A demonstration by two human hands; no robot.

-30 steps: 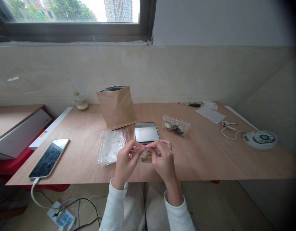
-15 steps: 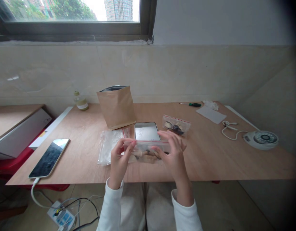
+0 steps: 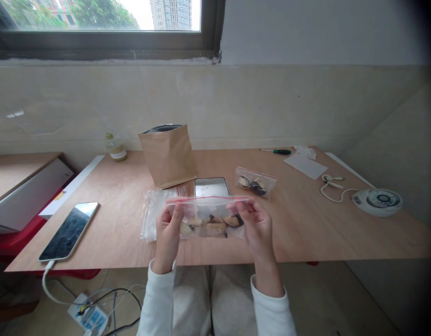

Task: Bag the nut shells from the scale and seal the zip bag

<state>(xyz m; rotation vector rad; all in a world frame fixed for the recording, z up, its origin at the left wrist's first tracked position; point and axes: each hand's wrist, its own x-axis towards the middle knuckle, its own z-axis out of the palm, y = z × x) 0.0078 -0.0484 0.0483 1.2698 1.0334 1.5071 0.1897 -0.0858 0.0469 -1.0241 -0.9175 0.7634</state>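
A clear zip-lock bag [image 3: 212, 215] with a red-lined top hangs upright between my two hands, holding several brown and dark dried pieces, perhaps mushroom slices. My left hand [image 3: 169, 233] pinches its left upper corner, thumb in front. At the right upper corner my right hand [image 3: 258, 228] grips it the same way. Just behind the bag lies a flat silver-topped device [image 3: 212, 187], partly hidden. Clear empty plastic bags [image 3: 150, 214] lie beside my left hand. Farther off to the right, a second filled zip-lock bag [image 3: 255, 182] rests on the table.
An opened brown paper pouch [image 3: 169, 158] stands behind. On the left are a phone [image 3: 69, 232] with its cable and a small bottle [image 3: 116, 148]. To the right lie a screwdriver [image 3: 281, 151], a white card [image 3: 305, 166] and a round white fan-like device [image 3: 377, 202] on the wooden table [image 3: 306, 233].
My right hand has shifted from across the bag's front to its right upper corner. The bag's front now faces me, and its contents show more fully.
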